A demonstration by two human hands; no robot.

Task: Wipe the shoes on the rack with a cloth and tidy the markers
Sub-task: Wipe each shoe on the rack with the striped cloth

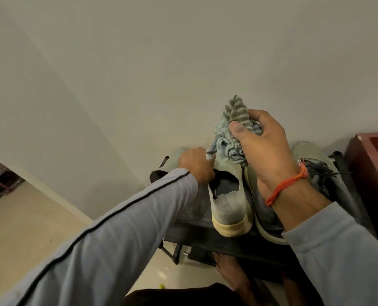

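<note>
A grey-green slip-on shoe (230,208) with a cream sole stands on the top of the black shoe rack (219,239), heel toward me. My left hand (198,165) grips its collar at the left side, fingers curled into the opening. My right hand (265,155) holds a bunched blue-grey striped cloth (230,133) raised above the shoe's toe, apart from it. A second pale green shoe (311,157) with dark laces lies to the right, partly hidden by my right wrist. No markers are in view.
A white wall stands right behind the rack. A dark red wooden piece of furniture (373,164) borders the rack on the right. My bare foot (230,272) is on the pale floor below the rack. Another rack (0,175) shows far left.
</note>
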